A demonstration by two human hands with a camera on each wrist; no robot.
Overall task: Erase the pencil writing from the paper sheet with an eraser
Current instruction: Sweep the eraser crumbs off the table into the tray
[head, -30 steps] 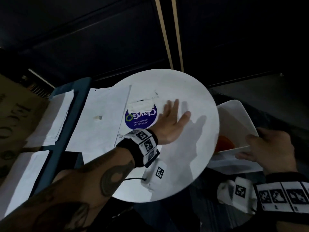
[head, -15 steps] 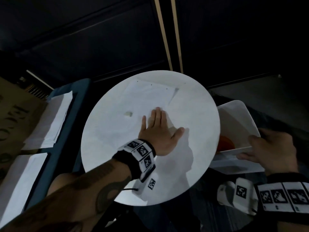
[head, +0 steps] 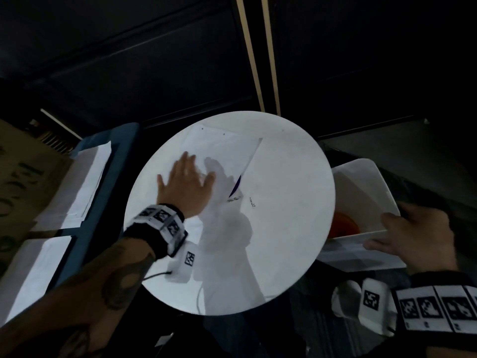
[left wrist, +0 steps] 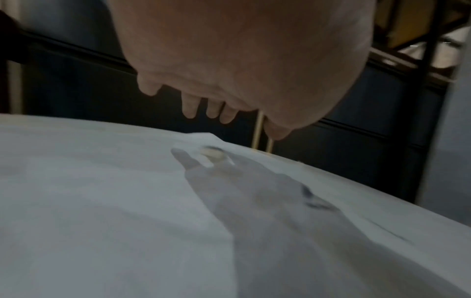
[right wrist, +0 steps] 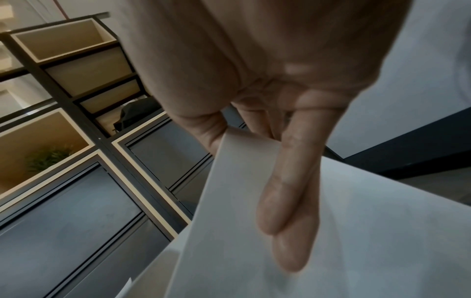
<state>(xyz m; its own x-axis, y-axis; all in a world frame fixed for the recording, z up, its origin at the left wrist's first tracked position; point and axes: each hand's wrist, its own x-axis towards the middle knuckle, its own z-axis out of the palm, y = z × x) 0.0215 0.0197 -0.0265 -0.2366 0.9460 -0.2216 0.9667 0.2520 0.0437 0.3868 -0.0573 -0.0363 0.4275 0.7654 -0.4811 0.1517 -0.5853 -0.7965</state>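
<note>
A white paper sheet (head: pixel 222 151) lies on the far left part of the round white table (head: pixel 284 241). A purple sticker edge (head: pixel 237 184) shows at the sheet's right border. Small dark pencil marks (head: pixel 251 202) sit just right of that. My left hand (head: pixel 185 187) is spread flat, fingers straight, over the sheet. In the left wrist view the left hand (left wrist: pixel 229 60) hovers just above the paper (left wrist: pixel 102 201), and a small pale eraser (left wrist: pixel 214 154) lies beneath the fingertips. My right hand (head: pixel 418 233) grips the rim of a white tray (head: pixel 361 182) beside the table; its fingers (right wrist: pixel 288 201) pinch the tray wall (right wrist: pixel 242 181).
An orange object (head: pixel 344 223) lies in the tray. Paper stacks (head: pixel 87 182) rest on a blue surface left of the table, with a cardboard box (head: pixel 15 177) beyond. Dark panels stand behind the table. Open shelving (right wrist: pixel 63 60) shows in the right wrist view.
The sheet has slid from the left onto the table, covering the purple sticker. My left hand has moved left across it, over the eraser. The right hand still holds the tray.
</note>
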